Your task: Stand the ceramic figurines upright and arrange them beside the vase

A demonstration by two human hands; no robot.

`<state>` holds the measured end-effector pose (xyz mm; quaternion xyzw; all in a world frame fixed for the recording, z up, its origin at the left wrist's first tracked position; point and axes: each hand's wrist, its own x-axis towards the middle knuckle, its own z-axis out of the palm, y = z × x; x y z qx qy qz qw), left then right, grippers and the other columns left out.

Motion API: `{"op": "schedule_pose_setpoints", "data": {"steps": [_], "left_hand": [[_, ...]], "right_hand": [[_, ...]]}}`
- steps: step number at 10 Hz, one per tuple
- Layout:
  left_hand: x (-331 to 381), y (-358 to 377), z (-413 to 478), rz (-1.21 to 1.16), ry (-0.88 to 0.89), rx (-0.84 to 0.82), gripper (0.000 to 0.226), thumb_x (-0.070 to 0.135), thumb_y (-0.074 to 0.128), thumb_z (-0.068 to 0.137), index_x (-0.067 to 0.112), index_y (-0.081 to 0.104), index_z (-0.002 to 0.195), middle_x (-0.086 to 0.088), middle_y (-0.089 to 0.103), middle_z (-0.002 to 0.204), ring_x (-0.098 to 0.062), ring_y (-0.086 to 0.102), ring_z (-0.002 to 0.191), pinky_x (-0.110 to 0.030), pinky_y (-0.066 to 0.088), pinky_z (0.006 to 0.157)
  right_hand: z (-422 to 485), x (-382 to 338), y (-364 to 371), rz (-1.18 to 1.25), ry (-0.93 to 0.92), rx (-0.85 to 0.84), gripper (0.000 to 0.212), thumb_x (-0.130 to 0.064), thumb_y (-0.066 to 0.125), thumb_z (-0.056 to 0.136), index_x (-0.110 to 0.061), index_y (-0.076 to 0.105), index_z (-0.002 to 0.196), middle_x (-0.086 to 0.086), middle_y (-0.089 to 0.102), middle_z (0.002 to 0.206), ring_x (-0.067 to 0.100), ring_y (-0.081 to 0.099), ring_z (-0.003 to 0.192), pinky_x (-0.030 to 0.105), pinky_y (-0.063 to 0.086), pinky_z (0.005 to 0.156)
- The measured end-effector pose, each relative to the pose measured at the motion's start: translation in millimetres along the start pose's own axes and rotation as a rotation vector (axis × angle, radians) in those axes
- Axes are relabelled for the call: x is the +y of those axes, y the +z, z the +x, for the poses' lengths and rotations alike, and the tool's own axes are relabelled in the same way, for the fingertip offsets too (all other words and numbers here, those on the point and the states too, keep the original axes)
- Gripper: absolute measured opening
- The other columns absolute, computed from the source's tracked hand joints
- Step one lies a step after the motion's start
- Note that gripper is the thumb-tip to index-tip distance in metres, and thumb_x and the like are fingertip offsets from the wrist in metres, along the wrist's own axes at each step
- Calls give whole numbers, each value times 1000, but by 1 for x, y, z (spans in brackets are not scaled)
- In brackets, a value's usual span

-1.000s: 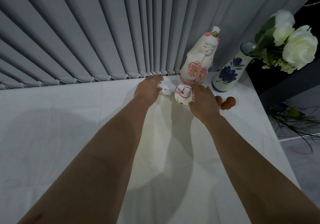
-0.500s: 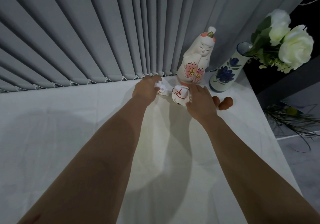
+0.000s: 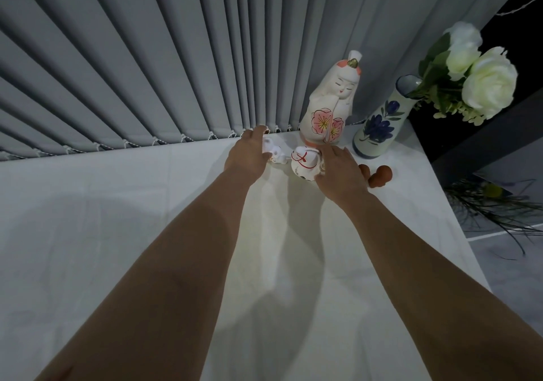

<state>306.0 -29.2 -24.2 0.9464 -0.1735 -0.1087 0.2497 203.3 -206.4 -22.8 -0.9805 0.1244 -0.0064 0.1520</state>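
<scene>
A white-covered bench [image 3: 117,233] is backed by grey vertical blinds [image 3: 147,57]. The left hand [image 3: 248,154] is laid palm-down at the far edge, its fingers [image 3: 258,132] spread over a small white figurine [image 3: 274,154] that lies on its side; contact is suggested, though a closed grip cannot be told. Just beside it, a small round white figurine with red cord markings [image 3: 304,163] is seen tilted, touched at its right side by the right hand [image 3: 340,174], whose fingers [image 3: 330,152] are extended and loosely curved against it rather than clenched. Behind these, a tall white doll figurine with pink blossoms [image 3: 329,110] is stood upright against the blinds. Two brown gourd-shaped figurines [image 3: 380,176] are lain near the right hand. Further right, the blue-flowered vase [image 3: 379,124] is stood, holding white roses [image 3: 482,77].
</scene>
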Motion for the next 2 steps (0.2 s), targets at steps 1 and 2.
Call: {"op": "schedule_pose_setpoints", "data": {"steps": [1,2], "left_hand": [[0,-10,-14,1,3,12,55,21,61,92,17,37,142,-13,46,140,-33,48,126,-47,46,98],[-6,-15,-26,36,10,69,56,24,59,94,13,36,144,-13,42,145,-33,42,133,-46,41,106]], "right_hand": [[-9,-2,-8,31,60,19,60,-24,72,82,-11,42,133,11,57,129,29,55,119,41,48,102],[-17,-1,-11,29,91,79,62,-38,72,81,-13,42,129,10,57,129,28,54,120,44,52,97]]}}
